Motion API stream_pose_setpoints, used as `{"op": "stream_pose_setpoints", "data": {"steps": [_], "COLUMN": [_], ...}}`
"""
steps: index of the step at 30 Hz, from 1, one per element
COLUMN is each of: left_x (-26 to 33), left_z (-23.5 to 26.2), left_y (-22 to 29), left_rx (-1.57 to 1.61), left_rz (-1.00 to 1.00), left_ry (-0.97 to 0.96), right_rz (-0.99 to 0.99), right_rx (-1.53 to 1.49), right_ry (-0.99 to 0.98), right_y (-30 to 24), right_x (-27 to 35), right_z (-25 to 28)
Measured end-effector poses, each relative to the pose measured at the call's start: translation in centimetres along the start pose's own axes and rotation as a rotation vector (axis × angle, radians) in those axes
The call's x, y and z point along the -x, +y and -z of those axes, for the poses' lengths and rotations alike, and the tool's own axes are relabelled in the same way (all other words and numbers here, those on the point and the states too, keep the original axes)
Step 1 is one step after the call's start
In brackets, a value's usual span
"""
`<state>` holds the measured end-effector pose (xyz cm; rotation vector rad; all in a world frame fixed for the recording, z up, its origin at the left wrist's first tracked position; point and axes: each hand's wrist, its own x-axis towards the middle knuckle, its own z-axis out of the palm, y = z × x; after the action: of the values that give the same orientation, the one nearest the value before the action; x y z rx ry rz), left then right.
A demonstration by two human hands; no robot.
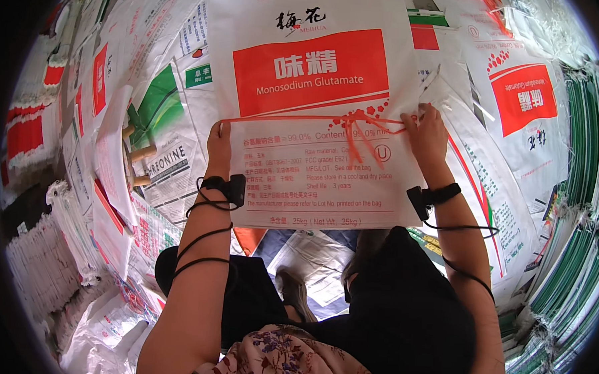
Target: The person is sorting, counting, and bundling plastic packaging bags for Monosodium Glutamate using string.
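1. Bundle of flat white woven sacks (pixel 310 100), rectangular, each with a red printed panel; it lies centre frame, over the person's lap and on top of the sacks spread below.
2. Red plastic string (pixel 296 118), thin and slightly frayed, runs across the bundle's width just under the red panel. It is knotted right of centre, and loose ends hang down from the knot.
3. Left hand (pixel 219 143): at the bundle's left edge, fingers curled and closed on the edge where the string meets it. A black strap with a small black box sits on the wrist, and a thin black cable coils down the forearm.
4. Right hand (pixel 427 134): at the right edge, fingers pinched together on the string end. A matching black wrist unit and cable are worn here.
5. Surroundings: more printed sacks (pixel 524 103) overlap on all sides, white with red or green print. Green-edged sack stacks (pixel 579 219) are on the right, and white stacked sack edges (pixel 39 256) are lower left.
6. Black trousers and a floral fabric hem are visible at the lower edge.
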<state>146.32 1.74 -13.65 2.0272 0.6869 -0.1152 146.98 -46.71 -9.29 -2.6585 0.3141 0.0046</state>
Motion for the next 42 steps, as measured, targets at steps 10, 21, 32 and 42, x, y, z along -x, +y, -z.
{"op": "stream_pose_setpoints", "data": {"steps": [10,21,32,42], "left_x": [-1.1,1.5,1.1,10.4], "left_z": [0.4,-1.2,-1.3,-12.7], "left_y": [-0.3,3.6,4.5,13.9], "left_rx": [-0.217,-0.834,-1.022,-0.534], "left_rz": [-0.066,-0.122,-0.308,-1.045], "left_ry": [0.024,0.247,0.079,-0.143], "right_rz": [-0.046,0.464,0.408,0.263], "right_rx": [0.014,0.01,0.123,0.068], "right_ry": [-0.098,0.091,-0.123,-0.166], "right_y": [-0.5,-1.3,2.4,-0.6], "right_x": [0.1,2.7,1.0,3.0], "right_z": [0.7,5.0,4.2,4.8]}}
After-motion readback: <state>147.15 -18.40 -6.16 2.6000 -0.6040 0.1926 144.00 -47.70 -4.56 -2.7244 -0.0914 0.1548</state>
